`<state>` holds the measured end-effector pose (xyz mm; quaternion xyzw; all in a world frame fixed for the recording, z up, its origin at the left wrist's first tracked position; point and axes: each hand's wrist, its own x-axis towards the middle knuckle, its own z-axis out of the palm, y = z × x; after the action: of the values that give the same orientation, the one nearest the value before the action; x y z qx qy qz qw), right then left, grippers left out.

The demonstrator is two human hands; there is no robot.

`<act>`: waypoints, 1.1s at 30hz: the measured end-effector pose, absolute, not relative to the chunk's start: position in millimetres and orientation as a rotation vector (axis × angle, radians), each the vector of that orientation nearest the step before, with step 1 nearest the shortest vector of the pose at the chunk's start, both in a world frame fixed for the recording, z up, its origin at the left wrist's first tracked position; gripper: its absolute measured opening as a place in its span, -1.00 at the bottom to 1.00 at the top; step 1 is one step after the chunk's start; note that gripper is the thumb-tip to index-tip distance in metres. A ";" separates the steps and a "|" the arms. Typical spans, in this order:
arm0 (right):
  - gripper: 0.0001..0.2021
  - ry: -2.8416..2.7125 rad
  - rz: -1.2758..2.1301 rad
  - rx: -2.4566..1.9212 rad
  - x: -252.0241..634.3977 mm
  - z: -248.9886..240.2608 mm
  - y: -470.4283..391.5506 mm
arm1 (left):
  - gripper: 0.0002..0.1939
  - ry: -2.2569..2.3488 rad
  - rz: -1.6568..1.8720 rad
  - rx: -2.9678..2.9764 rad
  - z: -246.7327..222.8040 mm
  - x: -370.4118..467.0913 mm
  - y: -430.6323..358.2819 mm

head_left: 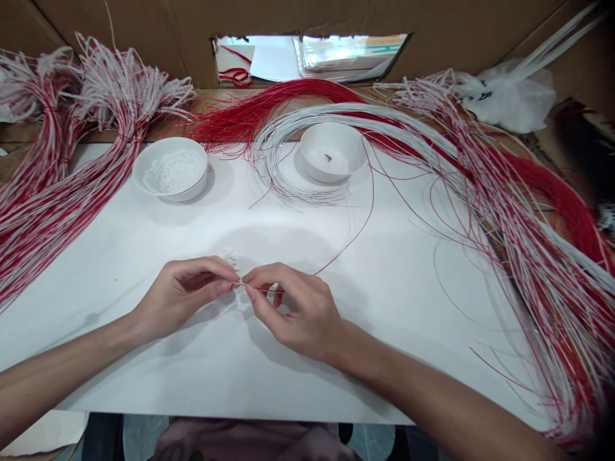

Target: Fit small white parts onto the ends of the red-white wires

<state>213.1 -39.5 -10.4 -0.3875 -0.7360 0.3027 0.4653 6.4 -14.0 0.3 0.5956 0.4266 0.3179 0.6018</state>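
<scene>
Take the bowl of white bits (170, 168) as the landmark. Nearer the person and to its right, a thin red strand (355, 237) is held just above the white desk (144, 378). The left hand (185, 298) has thumb and forefinger nearly closed on its end; the right hand (298, 307) pinches it just beside them, the other fingers curled under. The tips face each other with a narrow gap between — a grip that looks meant to steady a short length for fine work.

The held part lies crosswise, almost parallel to the desk's near edge, its end pointing left, though the fingers hide the tip. Past the right hand, what seems the same strand curves away toward the second bowl (332, 153), to the right of the landmark. A few loose white pieces (231, 257) lie between the landmark and the fingertips, probably to be within reach. The striped bundle (91, 198) runs left of the landmark — seemingly kept aside so the middle has working room.
</scene>
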 end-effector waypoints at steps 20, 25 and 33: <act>-0.92 -1.878 0.652 -0.912 213.5 -15.1 -39.3 | -0.93 1.010 0.780 1.361 -0.3 11.7 -19.0; -0.91 -1.870 0.637 -0.900 212.9 -15.7 -38.5 | -0.95 1.006 0.788 1.383 0.2 12.4 -19.9; -0.93 -1.884 0.597 -0.885 212.4 -17.3 -38.0 | -0.92 1.007 0.803 1.472 -0.4 12.8 -22.9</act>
<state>212.4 -38.0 -17.3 -0.3609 -0.7684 0.2436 0.4690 12.8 -22.9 -0.4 0.6240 0.4272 0.3405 0.5587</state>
